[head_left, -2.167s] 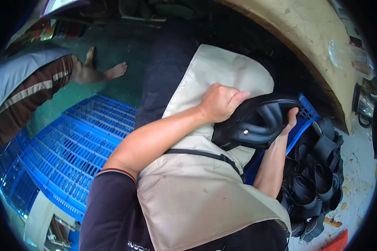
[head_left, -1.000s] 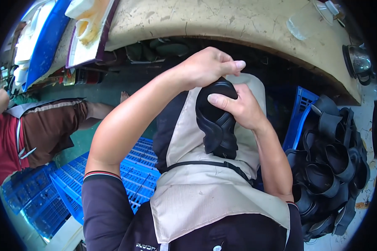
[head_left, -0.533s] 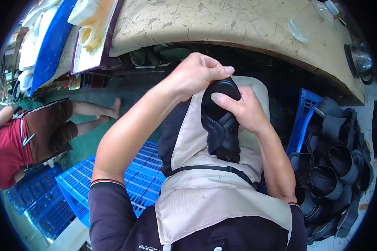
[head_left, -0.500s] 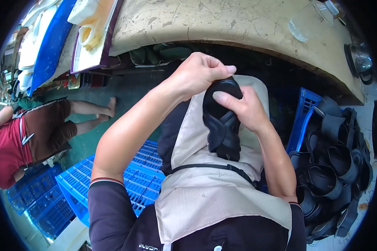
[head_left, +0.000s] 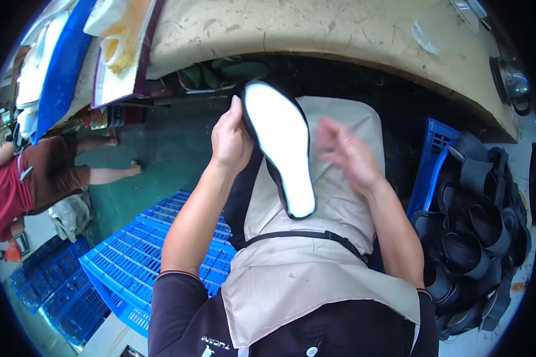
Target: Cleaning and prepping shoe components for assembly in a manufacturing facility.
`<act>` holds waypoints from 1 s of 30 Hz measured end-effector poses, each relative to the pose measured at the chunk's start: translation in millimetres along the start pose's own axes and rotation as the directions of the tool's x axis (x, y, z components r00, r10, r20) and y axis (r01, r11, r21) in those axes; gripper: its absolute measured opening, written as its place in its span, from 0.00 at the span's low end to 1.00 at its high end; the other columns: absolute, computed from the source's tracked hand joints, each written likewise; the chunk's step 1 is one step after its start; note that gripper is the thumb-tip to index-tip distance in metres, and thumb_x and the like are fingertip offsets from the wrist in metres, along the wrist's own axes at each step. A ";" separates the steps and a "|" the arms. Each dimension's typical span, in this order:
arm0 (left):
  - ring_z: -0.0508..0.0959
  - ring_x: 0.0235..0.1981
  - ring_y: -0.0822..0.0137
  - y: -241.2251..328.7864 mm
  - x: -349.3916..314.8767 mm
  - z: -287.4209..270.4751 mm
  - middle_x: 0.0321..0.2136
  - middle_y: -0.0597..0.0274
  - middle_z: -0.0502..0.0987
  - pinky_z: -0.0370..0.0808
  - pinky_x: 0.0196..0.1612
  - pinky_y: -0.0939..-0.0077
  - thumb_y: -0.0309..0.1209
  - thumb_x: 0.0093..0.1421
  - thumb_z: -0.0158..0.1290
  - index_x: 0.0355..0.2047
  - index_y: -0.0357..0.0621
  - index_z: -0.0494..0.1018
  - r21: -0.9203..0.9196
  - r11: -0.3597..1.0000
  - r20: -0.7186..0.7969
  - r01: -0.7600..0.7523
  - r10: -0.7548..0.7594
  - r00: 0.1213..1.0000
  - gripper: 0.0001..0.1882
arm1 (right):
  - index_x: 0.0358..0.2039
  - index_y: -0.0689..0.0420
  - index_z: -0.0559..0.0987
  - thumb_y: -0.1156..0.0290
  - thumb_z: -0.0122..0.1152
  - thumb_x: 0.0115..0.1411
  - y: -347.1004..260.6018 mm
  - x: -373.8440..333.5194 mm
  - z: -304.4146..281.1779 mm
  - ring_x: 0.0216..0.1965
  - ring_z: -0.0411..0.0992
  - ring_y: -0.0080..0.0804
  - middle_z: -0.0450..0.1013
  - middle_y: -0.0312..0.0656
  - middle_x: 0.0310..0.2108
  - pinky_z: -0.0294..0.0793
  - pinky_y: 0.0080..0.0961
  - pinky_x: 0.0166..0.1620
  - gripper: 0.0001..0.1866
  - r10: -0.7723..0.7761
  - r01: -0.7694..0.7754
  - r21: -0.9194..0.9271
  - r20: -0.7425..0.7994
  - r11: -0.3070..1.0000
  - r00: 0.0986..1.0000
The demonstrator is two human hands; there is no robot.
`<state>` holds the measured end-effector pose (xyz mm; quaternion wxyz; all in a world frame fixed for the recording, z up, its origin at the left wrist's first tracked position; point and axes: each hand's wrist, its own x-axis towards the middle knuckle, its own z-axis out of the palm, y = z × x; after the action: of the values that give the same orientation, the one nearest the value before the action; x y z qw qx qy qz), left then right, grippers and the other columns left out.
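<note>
My left hand (head_left: 230, 140) grips a black sandal upper (head_left: 249, 128) by its left edge near the toe. The piece is held up above my lap, and its white, sole-shaped underside (head_left: 280, 140) faces me, with a narrow black rim around it. The heel end points down toward my waist; the strap side is turned away and hidden. My right hand (head_left: 348, 152) is apart from it on the right, blurred, with fingers extended and nothing visible in them. Beneath lies my beige apron (head_left: 339, 226).
A pile of black sandal uppers (head_left: 464, 244) is at my right, against a blue crate (head_left: 426, 166). Blue plastic crates (head_left: 155, 244) stand at my left. Ahead is a worn beige worktable (head_left: 304, 35) with a glass jar (head_left: 515, 83). Another person (head_left: 36, 178) is at far left.
The sandal upper has been turned over from its black strap side to its white underside. My right hand has let go of it; my left hand has moved left and down to its edge.
</note>
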<state>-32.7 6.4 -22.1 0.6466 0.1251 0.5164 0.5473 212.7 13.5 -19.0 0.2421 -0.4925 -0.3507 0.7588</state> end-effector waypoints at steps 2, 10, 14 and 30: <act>0.83 0.43 0.62 -9.9 3.8 -4.5 0.45 0.49 0.81 0.78 0.45 0.73 0.54 0.74 0.36 0.57 0.36 0.71 -0.159 0.987 -0.013 0.029 -0.031 0.999 0.32 | 0.70 0.53 0.62 0.50 0.35 0.76 25.1 0.7 14.0 0.65 0.63 0.41 0.63 0.51 0.66 0.67 0.43 0.64 0.29 0.248 -0.262 0.078 0.159 0.962 0.956; 0.83 0.43 0.62 -26.7 -3.7 -18.9 0.45 0.51 0.81 0.79 0.44 0.73 0.60 0.72 0.29 0.58 0.38 0.69 -0.084 0.991 -0.162 -0.108 0.093 0.982 0.38 | 0.74 0.54 0.53 0.48 0.37 0.75 67.7 5.0 71.1 0.68 0.59 0.44 0.55 0.49 0.72 0.57 0.40 0.69 0.34 0.076 -0.137 0.223 0.263 0.965 0.962; 0.83 0.39 0.64 -28.2 0.4 -26.0 0.41 0.52 0.82 0.78 0.43 0.73 0.59 0.73 0.30 0.54 0.36 0.72 0.051 0.996 -0.224 -0.074 0.083 0.971 0.37 | 0.72 0.56 0.55 0.53 0.40 0.75 88.3 12.0 77.4 0.63 0.65 0.39 0.61 0.51 0.67 0.66 0.40 0.64 0.31 -0.016 -0.008 0.151 0.156 0.989 0.988; 0.79 0.29 0.70 -28.1 -13.6 1.4 0.32 0.56 0.81 0.74 0.33 0.78 0.53 0.76 0.33 0.42 0.31 0.76 0.338 0.905 -0.175 -0.257 0.328 0.928 0.34 | 0.71 0.62 0.57 0.56 0.48 0.71 27.7 -2.6 44.2 0.64 0.63 0.47 0.61 0.54 0.67 0.62 0.39 0.65 0.34 -0.106 0.192 -0.340 0.256 0.920 0.961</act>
<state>-13.5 -14.8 -34.7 0.4653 0.2375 0.6416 0.5616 172.5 -19.0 -27.0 0.1621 -0.4082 -0.5470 0.7126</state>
